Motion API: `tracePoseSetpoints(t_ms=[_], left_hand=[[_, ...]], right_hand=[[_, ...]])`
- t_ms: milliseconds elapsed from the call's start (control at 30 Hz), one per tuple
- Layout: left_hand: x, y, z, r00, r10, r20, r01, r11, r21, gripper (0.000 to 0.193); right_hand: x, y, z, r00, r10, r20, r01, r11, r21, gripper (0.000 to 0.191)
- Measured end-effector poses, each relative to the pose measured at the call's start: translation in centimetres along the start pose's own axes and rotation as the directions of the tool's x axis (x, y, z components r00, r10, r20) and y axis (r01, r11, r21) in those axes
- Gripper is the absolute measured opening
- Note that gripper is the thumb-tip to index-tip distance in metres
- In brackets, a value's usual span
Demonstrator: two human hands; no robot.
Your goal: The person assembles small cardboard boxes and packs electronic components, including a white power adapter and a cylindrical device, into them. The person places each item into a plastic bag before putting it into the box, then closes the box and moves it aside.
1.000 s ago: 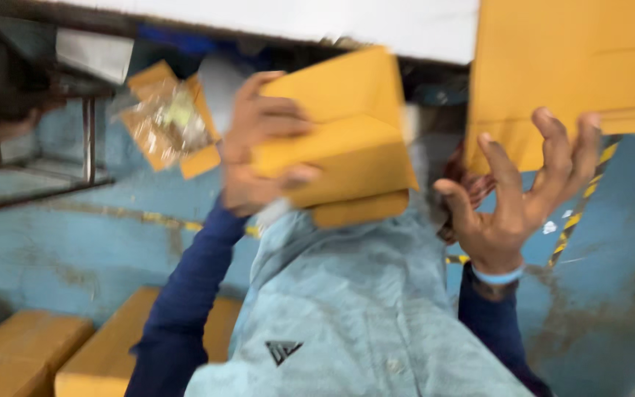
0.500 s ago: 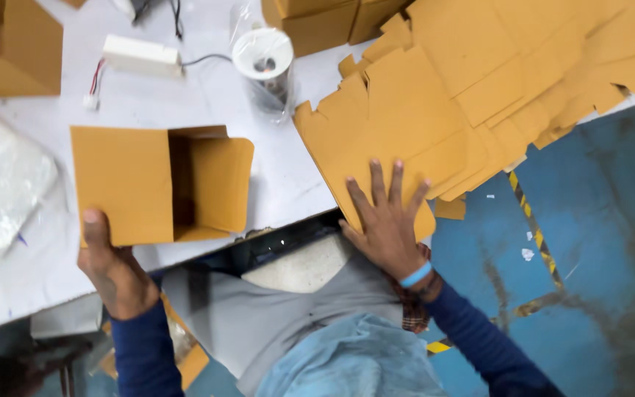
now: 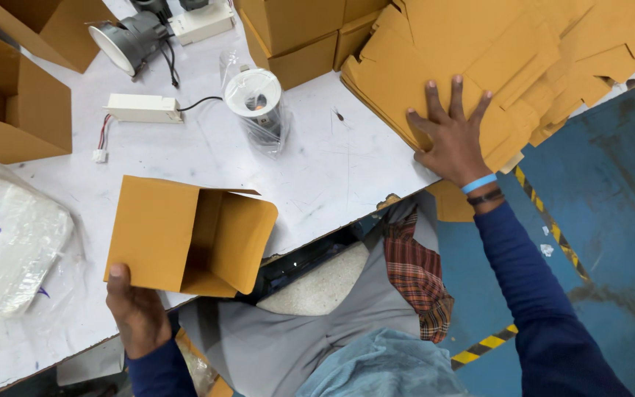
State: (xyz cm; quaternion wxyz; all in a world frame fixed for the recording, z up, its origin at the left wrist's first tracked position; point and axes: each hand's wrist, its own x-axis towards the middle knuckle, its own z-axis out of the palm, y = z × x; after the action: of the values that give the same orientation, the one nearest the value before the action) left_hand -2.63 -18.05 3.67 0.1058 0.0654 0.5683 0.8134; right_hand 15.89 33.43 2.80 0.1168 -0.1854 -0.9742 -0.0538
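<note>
My left hand [image 3: 137,312] grips the near corner of an open brown cardboard box [image 3: 185,234] that lies on its side at the edge of the white table [image 3: 332,173], its flaps pointing right. My right hand [image 3: 453,136] lies flat, fingers spread, on a pile of flat unfolded cardboard blanks [image 3: 508,66] at the table's right end. A round white light fitting in a clear plastic bag [image 3: 256,103] stands between the two hands, farther back.
A white driver unit with wires [image 3: 141,109] and a second lamp [image 3: 128,40] lie at the back. Folded boxes [image 3: 295,33] stand behind, another open box [image 3: 12,110] at left. Clear plastic bags [image 3: 9,235] sit far left. Blue floor with striped tape [image 3: 553,235] lies right.
The view swung from a blurred look elsewhere down onto the table. The box came to rest on the table edge in my left hand, and my right hand stayed flat on the cardboard pile.
</note>
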Motion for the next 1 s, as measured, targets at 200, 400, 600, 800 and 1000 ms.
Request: tracePoseSetpoints(t_ms=[200, 400, 600, 800, 1000], left_hand=[[-0.7, 0.2, -1.9, 0.995, 0.052, -0.09, -0.065, 0.986, -0.153, 0.055], [0.8, -3.2, -4.1, 0.997, -0.041, 0.071, 0.055, 0.976, -0.209, 0.057], [-0.1, -7.9, 2.8, 0.942, -0.327, -0.083, 0.309, 0.935, -0.175, 0.036], [-4.3, -4.6, 3.3, 0.971, -0.236, 0.051, 0.148, 0.749, 0.646, 0.023], [-1.0, -0.8, -0.3, 0.927, 0.374, -0.014, -0.276, 0.708, 0.65, 0.098]], right_hand=[[-1.7, -1.7, 1.1, 0.995, -0.032, -0.099, 0.05, 0.982, 0.184, 0.065], [-2.1, -8.9, -2.8, 0.971, -0.069, -0.228, 0.159, 0.901, 0.404, 0.056], [-1.5, -21.0, -6.1, 0.978, -0.18, -0.107, 0.114, 0.033, 0.993, 0.092], [3.3, -25.0, -6.2, 0.963, -0.22, -0.157, 0.16, -0.005, 0.987, 0.08], [7.1, -25.5, -4.4, 0.947, -0.285, -0.149, 0.121, -0.112, 0.986, 0.048]])
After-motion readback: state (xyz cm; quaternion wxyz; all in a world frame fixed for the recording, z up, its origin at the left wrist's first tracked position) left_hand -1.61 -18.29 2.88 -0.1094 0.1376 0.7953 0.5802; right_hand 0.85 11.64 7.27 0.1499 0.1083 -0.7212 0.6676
